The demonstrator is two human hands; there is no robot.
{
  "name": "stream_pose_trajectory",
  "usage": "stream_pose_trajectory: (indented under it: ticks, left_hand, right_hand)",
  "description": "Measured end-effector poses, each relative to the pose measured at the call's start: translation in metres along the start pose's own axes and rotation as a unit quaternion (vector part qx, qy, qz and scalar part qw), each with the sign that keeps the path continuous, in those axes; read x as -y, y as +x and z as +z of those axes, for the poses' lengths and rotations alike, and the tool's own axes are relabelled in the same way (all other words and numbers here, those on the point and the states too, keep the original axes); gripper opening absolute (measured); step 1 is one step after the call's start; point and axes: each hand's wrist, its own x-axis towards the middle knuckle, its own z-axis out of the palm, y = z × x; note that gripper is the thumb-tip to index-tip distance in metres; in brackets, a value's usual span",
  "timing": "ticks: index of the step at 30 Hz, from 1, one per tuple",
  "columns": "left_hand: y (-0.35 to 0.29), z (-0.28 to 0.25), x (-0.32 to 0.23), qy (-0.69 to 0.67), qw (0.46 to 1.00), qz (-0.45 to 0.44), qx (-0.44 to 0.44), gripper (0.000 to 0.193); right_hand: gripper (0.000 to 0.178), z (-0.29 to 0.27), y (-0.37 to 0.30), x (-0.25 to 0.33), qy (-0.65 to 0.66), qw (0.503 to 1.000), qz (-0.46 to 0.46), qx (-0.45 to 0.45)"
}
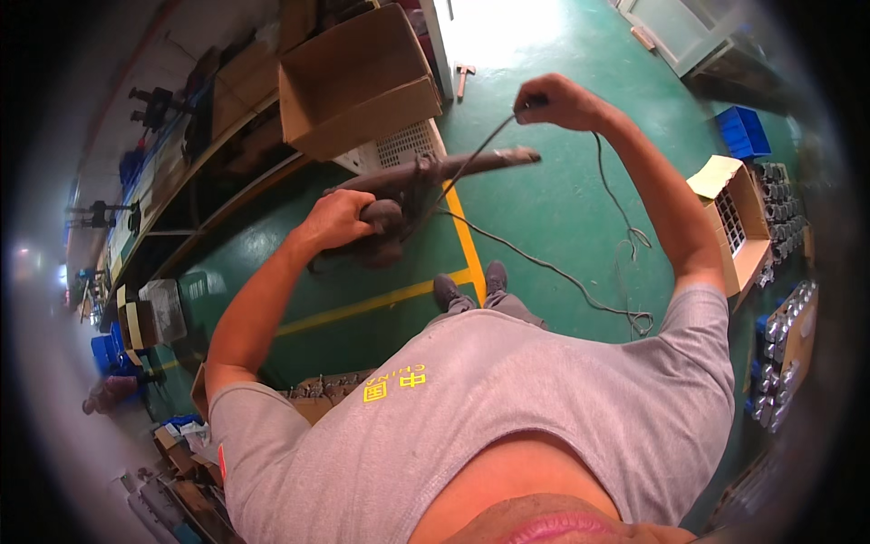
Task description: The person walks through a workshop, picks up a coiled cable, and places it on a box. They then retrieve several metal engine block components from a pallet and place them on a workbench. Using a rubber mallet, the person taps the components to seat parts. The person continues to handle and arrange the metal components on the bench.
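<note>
Brown tool [388, 218], blurred; left hand [340, 218] curled round it, fingertips obscured; right hand [562, 102], farther, pinching dark cord [489, 142].

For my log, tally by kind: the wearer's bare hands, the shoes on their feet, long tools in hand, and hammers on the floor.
Left hand and right hand: 2
Shoes: 2
Long tool: 1
Hammer: 1
Total: 6

Dark tool [412, 193] blurred, partly hidden
</note>
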Motion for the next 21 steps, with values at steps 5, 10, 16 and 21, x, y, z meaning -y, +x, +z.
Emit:
stream_pose_trajectory:
  ticks: [5,10,16,21]
  left_hand:
    - [-0.021,0.019,-0.004,0.065,0.990,0.123,-0.029,0.026]
    - [-0.044,0.019,0.000,-0.214,0.958,0.084,-0.169,0.016]
    - [-0.033,0.039,-0.026,-0.450,0.808,-0.032,-0.379,0.015]
    - [0.014,0.046,-0.034,-0.531,0.697,-0.050,-0.479,0.020]
  right_hand:
    - [0.024,0.013,0.026,0.001,0.003,0.999,0.001,0.038]
    - [0.034,0.058,0.005,-0.042,0.182,0.982,0.055,-0.004]
    - [0.030,0.125,-0.063,-0.018,0.426,0.892,0.107,-0.103]
    - [0.033,0.153,-0.084,0.093,0.575,0.814,0.033,-0.070]
